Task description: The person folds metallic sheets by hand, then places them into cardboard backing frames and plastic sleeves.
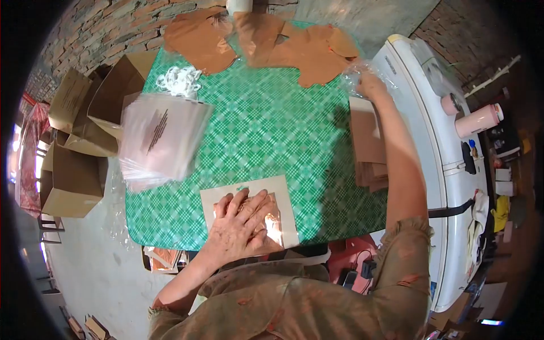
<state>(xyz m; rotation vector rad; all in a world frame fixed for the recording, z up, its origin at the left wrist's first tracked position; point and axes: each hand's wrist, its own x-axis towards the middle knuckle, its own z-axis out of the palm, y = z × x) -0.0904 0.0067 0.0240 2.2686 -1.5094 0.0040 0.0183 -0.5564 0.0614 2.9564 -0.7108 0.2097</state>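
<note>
My left hand (238, 221) lies flat, fingers spread, on a shiny copper-coloured sheet (274, 222) over a pale card (289, 205) at the table's near edge. The card has a small hanging slot at its top. Far to the right, my right hand (372, 86) has its fingers curled into crumpled clear plastic (355, 72) by the table's back right corner. Below that hand is a stack of brown cards (365, 133), partly covered by my forearm. A fanned stack of clear plastic bags (161, 139) with dark printing sits on the left.
Brown, shaped sheets (317, 54) cover the far end of the green checked tablecloth (255, 124). A heap of white loops (179, 81) is behind the bags. Cardboard boxes (73, 175) stand left; a white fridge (416, 107) borders the right side.
</note>
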